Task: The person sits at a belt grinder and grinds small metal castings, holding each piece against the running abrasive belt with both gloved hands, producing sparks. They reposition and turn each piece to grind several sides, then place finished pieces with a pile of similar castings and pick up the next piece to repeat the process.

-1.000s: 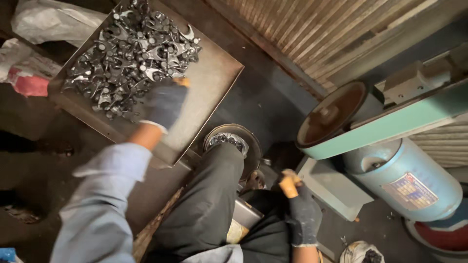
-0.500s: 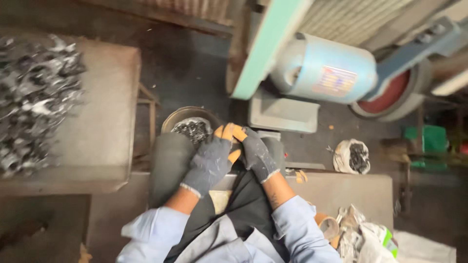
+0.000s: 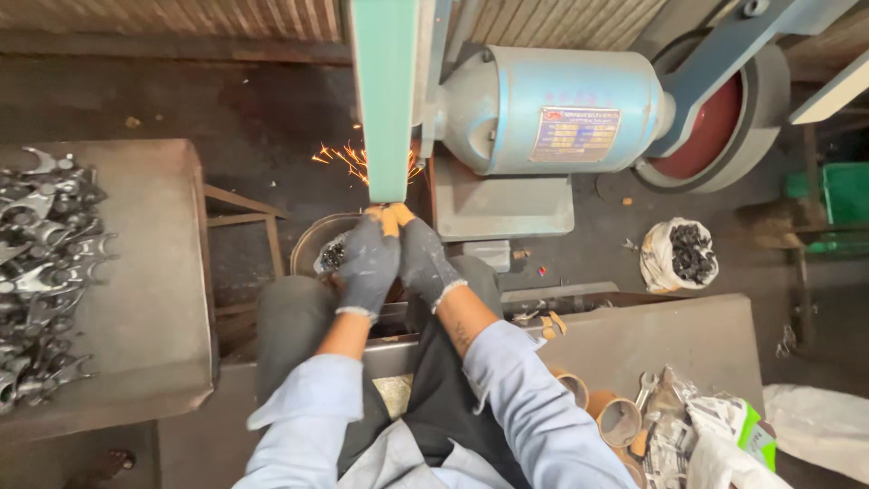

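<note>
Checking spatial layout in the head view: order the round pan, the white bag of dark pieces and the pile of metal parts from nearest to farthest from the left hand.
1. Round pan: just left of the left hand.
2. Pile of metal parts: far left, on the tray.
3. White bag: right, on the floor past the right hand; nearly as far as the pile.

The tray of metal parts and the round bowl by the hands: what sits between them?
Head view: a bare metal frame stands between the tray and the bowl.

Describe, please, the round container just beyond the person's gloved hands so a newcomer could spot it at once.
Start at the big blue motor and follow the green belt guard down to the sparks. Just left of the gloved left hand sits a round metal pan holding dark small parts; unlike the flat tray of wrenches, it is bowl-shaped.
</note>
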A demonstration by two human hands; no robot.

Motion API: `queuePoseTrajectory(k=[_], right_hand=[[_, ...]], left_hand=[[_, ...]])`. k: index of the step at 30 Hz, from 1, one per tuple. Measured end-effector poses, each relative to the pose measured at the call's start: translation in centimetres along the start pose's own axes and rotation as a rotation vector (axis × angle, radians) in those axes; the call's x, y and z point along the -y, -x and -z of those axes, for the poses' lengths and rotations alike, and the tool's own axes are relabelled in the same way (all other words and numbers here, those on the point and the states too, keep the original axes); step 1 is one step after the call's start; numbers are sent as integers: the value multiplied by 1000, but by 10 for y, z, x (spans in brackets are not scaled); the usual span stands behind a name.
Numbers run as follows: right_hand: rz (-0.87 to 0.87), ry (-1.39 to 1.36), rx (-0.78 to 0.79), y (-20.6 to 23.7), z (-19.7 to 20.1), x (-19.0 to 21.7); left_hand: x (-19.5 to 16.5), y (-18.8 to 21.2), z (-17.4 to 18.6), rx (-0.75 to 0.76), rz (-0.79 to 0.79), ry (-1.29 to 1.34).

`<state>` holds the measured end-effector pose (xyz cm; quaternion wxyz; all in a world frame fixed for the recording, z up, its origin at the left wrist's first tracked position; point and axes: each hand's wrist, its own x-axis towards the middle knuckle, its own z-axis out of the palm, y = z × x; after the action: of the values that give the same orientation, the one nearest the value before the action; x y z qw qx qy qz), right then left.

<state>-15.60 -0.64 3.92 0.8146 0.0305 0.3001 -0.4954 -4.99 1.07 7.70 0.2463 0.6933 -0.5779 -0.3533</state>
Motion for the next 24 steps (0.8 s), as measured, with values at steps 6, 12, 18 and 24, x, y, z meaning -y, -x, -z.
queuePoseTrajectory(k=[6,12,18,24], right_hand=[[394,1158,-231,18,32,17],[543,1174,-517,20,33,9],[464,818,-275,21,11,19],[414,381,321,56,-4,33]], left_hand=[[39,-10,-21,32,-185,699],[49,-21,-38,90,-148,249],[20,-11,-41,-97,-155,843],[5,4,-15,302,40,806]])
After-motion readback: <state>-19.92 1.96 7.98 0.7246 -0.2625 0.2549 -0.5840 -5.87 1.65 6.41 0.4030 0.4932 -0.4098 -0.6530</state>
